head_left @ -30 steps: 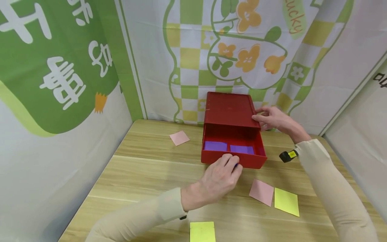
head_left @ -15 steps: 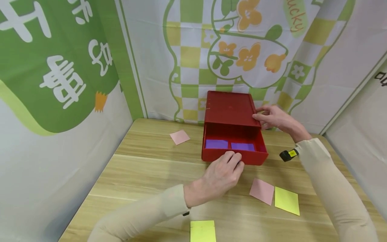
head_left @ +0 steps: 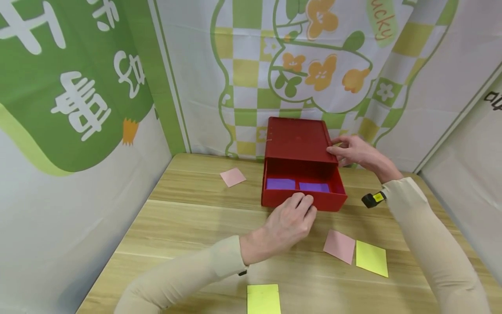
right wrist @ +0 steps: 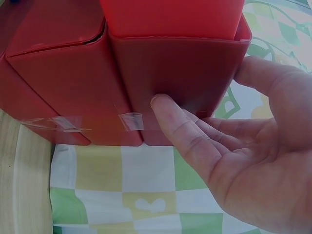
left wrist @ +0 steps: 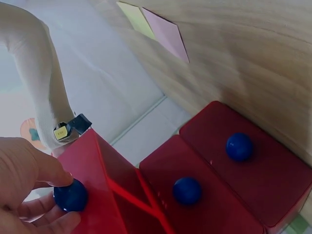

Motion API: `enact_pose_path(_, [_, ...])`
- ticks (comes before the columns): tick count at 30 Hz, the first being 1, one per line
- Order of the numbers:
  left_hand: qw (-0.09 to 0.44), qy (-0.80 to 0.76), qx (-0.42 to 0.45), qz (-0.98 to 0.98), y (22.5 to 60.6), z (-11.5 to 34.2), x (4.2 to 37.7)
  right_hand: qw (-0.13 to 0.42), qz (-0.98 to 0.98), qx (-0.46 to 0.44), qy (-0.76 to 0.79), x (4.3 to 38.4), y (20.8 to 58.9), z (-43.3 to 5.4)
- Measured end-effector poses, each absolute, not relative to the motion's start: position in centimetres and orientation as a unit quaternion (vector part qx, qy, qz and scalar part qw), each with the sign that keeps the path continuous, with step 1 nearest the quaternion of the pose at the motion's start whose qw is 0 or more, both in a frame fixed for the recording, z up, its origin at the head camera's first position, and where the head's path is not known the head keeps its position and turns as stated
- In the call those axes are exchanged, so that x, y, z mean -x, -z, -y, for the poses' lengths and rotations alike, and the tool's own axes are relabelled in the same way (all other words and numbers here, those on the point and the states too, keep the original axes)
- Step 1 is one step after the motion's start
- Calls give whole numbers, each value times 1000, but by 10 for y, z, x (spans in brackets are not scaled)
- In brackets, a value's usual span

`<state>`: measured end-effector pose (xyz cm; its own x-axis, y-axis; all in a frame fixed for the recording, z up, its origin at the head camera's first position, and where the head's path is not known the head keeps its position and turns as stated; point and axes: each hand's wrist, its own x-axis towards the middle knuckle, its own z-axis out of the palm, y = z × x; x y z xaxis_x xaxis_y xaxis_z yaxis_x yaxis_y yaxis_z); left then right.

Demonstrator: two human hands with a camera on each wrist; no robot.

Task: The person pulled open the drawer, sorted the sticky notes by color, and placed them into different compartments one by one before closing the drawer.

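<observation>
A dark red drawer box [head_left: 298,140] stands at the back of the table, its top drawer [head_left: 331,202] pulled partly out. Two purple paper squares lie in that drawer, one on the left [head_left: 280,183] and one on the right [head_left: 314,187]. With thumb and fingers curled, my left hand [head_left: 289,224] pinches the round blue knob [left wrist: 71,196] on the drawer's front. My right hand [head_left: 358,155] rests on the box's right top edge, fairly straight fingers [right wrist: 168,114] against its side. Two lower drawers with blue knobs [left wrist: 187,190] show in the left wrist view.
Pink sticky notes lie left of the box [head_left: 233,177] and at front right [head_left: 339,247]. Beside the latter is a yellow note [head_left: 371,258]. Another yellow note [head_left: 263,299] sits near the front. A patterned cloth wall [head_left: 245,69] rises behind the box.
The top drawer has slid slightly back into the box, the purple squares moving with it. My left hand has followed it inward, while my right hand stays on the box's edge.
</observation>
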<state>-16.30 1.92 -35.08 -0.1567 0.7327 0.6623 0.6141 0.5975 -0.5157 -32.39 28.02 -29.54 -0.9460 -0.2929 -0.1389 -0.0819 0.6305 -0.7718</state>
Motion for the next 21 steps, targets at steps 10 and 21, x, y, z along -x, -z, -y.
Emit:
enact_pose_path(10, [502,-68,445,739,348,-21,167,126,-894,104,416,326,295,-281])
enact_pose_path(21, [530,-71,430,728,360,-22,192,129,-890,106,424,324,296,-281])
